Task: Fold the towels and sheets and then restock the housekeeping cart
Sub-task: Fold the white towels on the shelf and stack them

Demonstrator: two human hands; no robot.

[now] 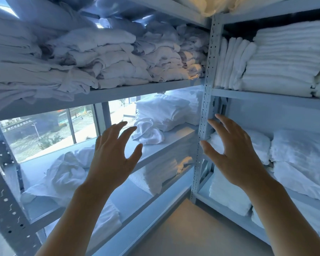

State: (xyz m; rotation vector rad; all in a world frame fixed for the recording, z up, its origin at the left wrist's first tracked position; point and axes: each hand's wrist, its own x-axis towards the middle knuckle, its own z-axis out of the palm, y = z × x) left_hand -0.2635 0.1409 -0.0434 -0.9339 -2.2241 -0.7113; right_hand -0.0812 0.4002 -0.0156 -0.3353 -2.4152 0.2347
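Observation:
My left hand [112, 154] and my right hand [231, 154] are raised in front of grey metal shelving, fingers spread, holding nothing. Beyond the left hand a crumpled white towel [148, 131] lies on the middle shelf [174, 139], beside a stack of folded white sheets [166, 109]. The right hand hovers in front of the perforated upright post [204, 115] between the two shelf units. Loose white linen [63, 174] lies on a lower shelf at the left.
The upper left shelf carries heaps of loosely folded linen [103, 58]. Neat stacks of white towels [284, 58] fill the upper right shelf, with more white bundles [301, 159] below. A window [44, 128] shows behind the left unit. Beige floor [192, 233] lies below.

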